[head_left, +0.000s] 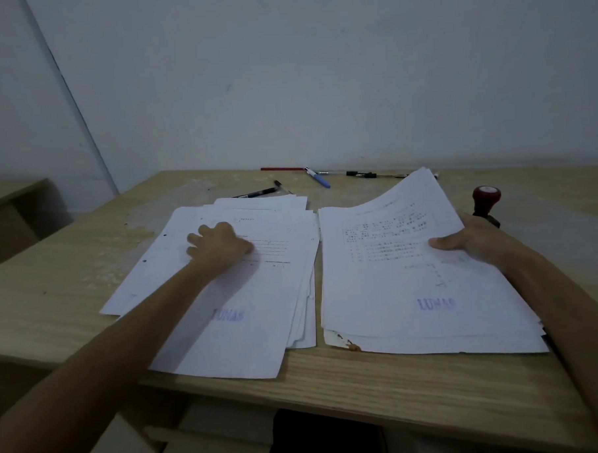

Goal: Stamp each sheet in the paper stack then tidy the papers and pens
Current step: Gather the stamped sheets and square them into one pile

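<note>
Two piles of white sheets lie side by side on the wooden table (366, 387). The left pile (254, 331) is loosely fanned, and its top sheet carries a purple "LUNAS" stamp mark. My left hand (219, 245) rests on that pile with its fingers curled under. The right pile (396, 283) also shows a purple "LUNAS" mark. My right hand (473, 239) grips its right edge, thumb on top, and the far right corner of the sheets curls up. A red-topped stamp (485, 202) stands just behind my right hand.
Several pens lie near the wall: a red one (281, 168), a blue-and-white one (317, 177), black ones (255, 193) (360, 174). A second desk (5, 211) stands at the left. The table's front edge runs close below the piles.
</note>
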